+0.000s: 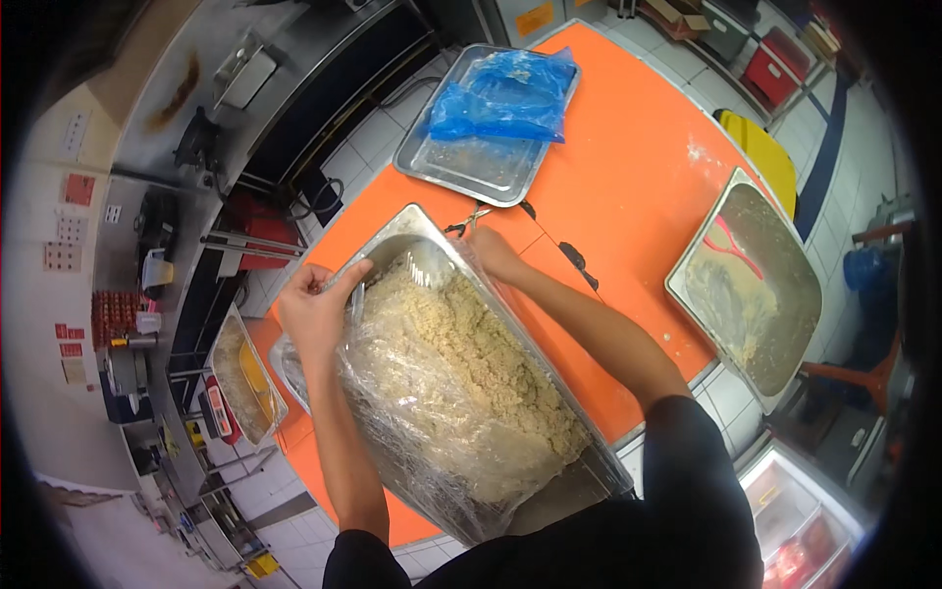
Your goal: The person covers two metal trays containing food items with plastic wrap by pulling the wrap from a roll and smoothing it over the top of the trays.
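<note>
A deep steel pan (406, 221) stands before me, holding a large mound of pale yellow crumbly mixture (508, 368). Clear plastic film (419, 420) covers the near and left part of the mound and stretches towards the far end. My left hand (316, 305) grips the pan's left rim near the far corner, its thumb on top at the film's edge. At the far right edge, my right hand (491, 254) is closed on the film, which hangs down outside the pan there. Its fingertips are mostly hidden.
Beyond the pan, a shallow metal tray (478, 166) holds a blue plastic bag (508, 103). Scissors (467, 222) lie by the tray on the orange table (618, 199). Right, another steel pan (791, 294) holds a pink tool (728, 247). Left, a pan (229, 350) contains something yellow.
</note>
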